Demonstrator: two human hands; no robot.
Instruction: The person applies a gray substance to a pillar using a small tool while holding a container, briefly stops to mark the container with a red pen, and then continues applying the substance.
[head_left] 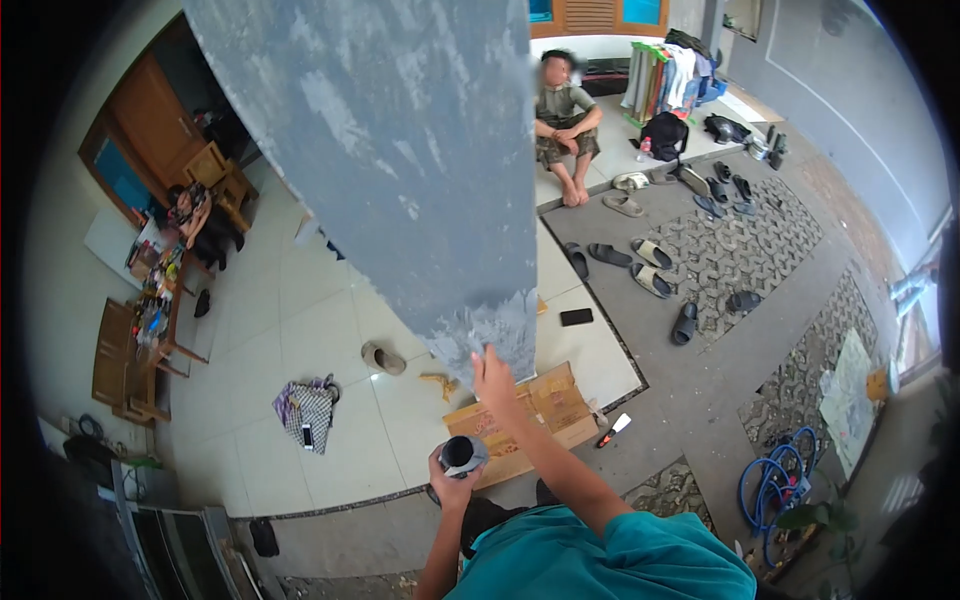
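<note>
My left hand [452, 486] is wrapped round a small grey container [478, 460] with a dark inside, held low near my body. Near the foot of a tall grey pillar [410, 150], my right hand [493, 382] is raised, its fingers closed on something I cannot make out. Patchy, lighter grey smears mark the pillar's surface just above that hand. A flattened brown cardboard [570, 405] lies on the floor at the pillar's base, below my right hand. To its right rests a scraper [615, 430] with a pale blade.
A person [568, 115] sits on the step at the upper right; another person [200, 225] sits at the left. A phone [576, 317] lies right of the pillar. Sandals [650, 280] and a blue hose [770, 485] are on the right, a checked cloth [305, 410] on the left tiles.
</note>
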